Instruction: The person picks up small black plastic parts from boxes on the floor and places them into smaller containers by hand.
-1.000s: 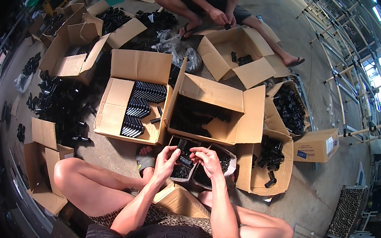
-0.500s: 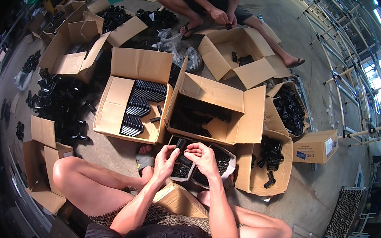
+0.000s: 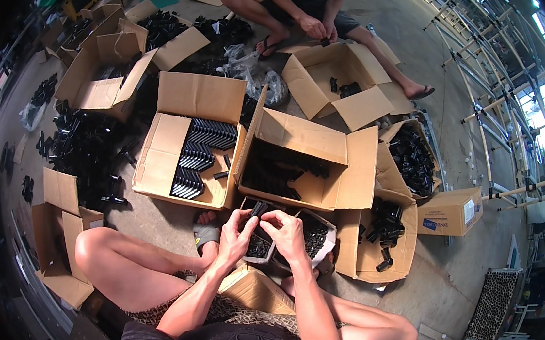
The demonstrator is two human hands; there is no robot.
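Observation:
A black plastic pipe fitting (image 3: 257,208) stands up from my left hand (image 3: 234,237), whose thumb and fingers close round it. My right hand (image 3: 286,235) meets it from the other side, fingertips pinched against the fitting; whether they also hold something small is hidden. Under both hands are two open containers of small dark parts, a left container (image 3: 258,247) and a right container (image 3: 315,234). Beyond my left hand, a cardboard box (image 3: 156,152) holds neat rows of black fittings (image 3: 195,156). Another open box (image 3: 323,191), with black fittings inside, stands just past my hands.
To my right, a carton (image 3: 350,259) holds loose fittings. A closed carton (image 3: 442,211) sits beside it. Loose black fittings (image 3: 84,145) are heaped on the floor at left. Across from me, a person (image 3: 301,9) sits handling a dark piece over an open box (image 3: 304,81).
The fitting has turned more upright in my fingers. My right hand has shifted slightly left, its fingertips closer to my left thumb. The person across still works with both hands.

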